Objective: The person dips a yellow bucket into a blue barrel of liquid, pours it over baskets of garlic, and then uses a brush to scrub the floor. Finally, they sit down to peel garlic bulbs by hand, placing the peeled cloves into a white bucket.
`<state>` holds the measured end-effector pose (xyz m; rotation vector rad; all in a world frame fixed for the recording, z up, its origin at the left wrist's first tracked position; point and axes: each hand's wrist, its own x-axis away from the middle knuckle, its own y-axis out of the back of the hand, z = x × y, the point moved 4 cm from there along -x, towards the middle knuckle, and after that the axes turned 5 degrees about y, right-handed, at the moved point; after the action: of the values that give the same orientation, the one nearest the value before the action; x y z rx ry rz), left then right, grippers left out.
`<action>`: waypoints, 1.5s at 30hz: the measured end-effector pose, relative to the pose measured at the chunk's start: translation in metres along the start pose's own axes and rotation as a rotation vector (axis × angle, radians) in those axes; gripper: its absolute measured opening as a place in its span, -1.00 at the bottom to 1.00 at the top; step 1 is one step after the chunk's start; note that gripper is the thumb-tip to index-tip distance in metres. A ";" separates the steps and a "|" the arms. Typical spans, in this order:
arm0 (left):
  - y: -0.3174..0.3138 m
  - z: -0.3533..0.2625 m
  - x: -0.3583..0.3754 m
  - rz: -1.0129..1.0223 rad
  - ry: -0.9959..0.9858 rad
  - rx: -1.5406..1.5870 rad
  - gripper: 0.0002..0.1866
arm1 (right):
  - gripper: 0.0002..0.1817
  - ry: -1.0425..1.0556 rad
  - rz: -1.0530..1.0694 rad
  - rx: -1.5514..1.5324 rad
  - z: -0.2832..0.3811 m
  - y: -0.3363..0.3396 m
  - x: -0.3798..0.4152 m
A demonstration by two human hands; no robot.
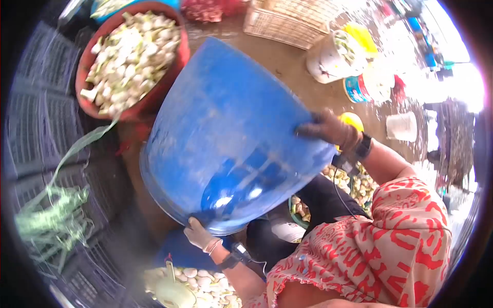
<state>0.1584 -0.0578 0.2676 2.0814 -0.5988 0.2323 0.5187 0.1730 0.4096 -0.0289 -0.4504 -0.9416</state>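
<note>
A large blue plastic tub point(221, 118), scuffed and tilted, takes up the middle of the view. My left hand point(201, 236), in a pale glove, has its fingers closed at the tub's lower rim. On the far right side of the tub, my right hand point(328, 131) grips the edge in a dark, dirty glove. Whatever the tub holds is out of sight. Just below my left hand lie white garlic bulbs point(210, 287), beside a blue surface point(187, 251).
A red tub point(82, 82) full of garlic point(136, 56) stands upper left. Dark crates point(38, 113) line the left side, with green netting point(56, 220) over them. Toward the back are a beige crate point(287, 25), a white bucket point(323, 64) and a white container point(402, 127).
</note>
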 end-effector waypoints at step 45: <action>-0.061 -0.153 0.025 0.059 -0.356 -0.223 -0.66 | -0.77 -0.180 -0.572 -0.244 -0.082 0.129 0.052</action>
<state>0.2201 0.0889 0.3172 1.9002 -0.8582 -0.1705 0.6761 0.1920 0.3769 -0.2162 -0.5189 -1.5622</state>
